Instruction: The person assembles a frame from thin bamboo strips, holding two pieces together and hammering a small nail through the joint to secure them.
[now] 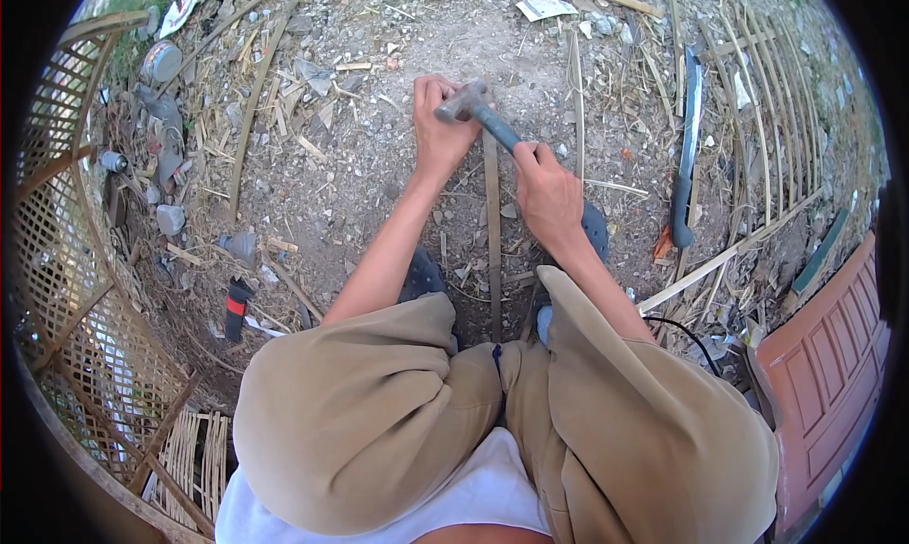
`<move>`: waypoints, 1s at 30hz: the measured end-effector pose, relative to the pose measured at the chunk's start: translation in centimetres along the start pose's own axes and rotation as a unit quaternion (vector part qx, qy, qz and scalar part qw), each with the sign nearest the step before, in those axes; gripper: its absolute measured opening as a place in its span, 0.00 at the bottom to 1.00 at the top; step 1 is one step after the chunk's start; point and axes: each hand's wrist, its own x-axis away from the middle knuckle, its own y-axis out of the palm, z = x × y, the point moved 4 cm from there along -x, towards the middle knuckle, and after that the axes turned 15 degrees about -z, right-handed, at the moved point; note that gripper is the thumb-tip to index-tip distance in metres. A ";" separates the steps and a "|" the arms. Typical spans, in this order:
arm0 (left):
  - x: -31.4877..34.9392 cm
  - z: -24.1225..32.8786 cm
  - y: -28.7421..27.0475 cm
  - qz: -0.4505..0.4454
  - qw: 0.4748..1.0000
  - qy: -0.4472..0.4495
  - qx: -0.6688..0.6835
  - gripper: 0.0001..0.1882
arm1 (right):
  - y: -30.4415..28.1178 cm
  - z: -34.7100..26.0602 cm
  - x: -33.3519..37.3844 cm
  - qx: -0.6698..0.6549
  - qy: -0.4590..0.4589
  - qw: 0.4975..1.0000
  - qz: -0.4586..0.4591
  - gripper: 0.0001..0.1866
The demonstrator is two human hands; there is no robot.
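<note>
In my right hand [551, 196] is a hammer [495, 123], gripped by its dark handle. The grey hammer head [461, 102] lies over the fingers of my left hand [439, 132]. Those left fingers are curled together close to the ground; the hammer hides what they pinch, if anything. A narrow wooden strip [492, 231] runs along the ground between my feet, its far end by the hammer head and my left hand.
A long-bladed machete [688, 146] lies at the right, beside a slatted lattice [772, 118]. A woven lattice panel [114, 374] stands at the left. A reddish-brown plastic chair [824, 374] is at the lower right. Wood slivers and rubble litter the dirt ground [360, 165].
</note>
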 end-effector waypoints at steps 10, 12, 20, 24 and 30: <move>0.0 0.8 0.2 -0.038 0.997 -0.009 -0.060 0.26 | -0.1 0.1 -0.2 -0.023 -0.003 1.000 0.004 0.11; 0.2 0.7 -0.1 -0.038 0.999 -0.008 -0.019 0.24 | -0.7 -0.3 0.2 -0.011 -0.021 1.000 0.009 0.11; 0.0 0.7 -0.3 -0.058 0.997 -0.015 -0.054 0.25 | -1.7 0.5 -0.3 -0.071 -0.006 0.997 0.032 0.08; 0.1 0.4 -0.2 -0.040 0.998 -0.035 0.023 0.24 | -2.1 0.6 0.7 -0.230 0.045 0.972 0.028 0.11; 0.0 0.9 0.0 -0.044 0.996 -0.007 0.082 0.20 | -1.0 2.5 0.2 -0.276 0.126 0.953 0.025 0.13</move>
